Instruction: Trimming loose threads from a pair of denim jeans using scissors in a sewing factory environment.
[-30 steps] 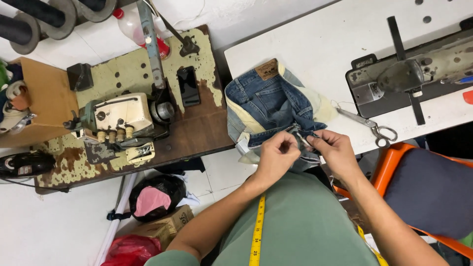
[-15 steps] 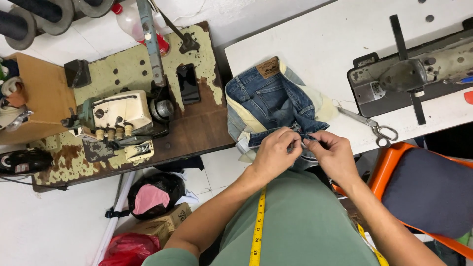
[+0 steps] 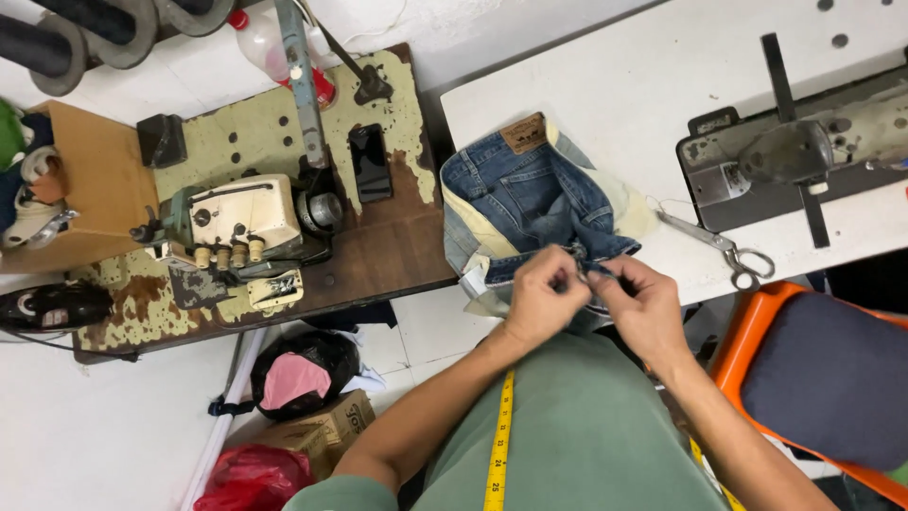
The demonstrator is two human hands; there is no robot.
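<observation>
Fingers (image 3: 570, 280) of left hand (image 3: 539, 298) and right hand (image 3: 643, 305) pinched shut on jeans (image 3: 534, 203) seam at near edge of white surface (image 3: 605, 85). Scissors (image 3: 724, 251) just beside. Risk: denim sliding off edge if pinch loosens.

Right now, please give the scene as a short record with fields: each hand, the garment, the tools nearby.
left hand: pinches the edge of the blue denim jeans
right hand: pinches the same edge, close beside
jeans: lie on the white table
metal scissors: on table, right of jeans, untouched
yellow measuring tape: hangs over green shirt
</observation>
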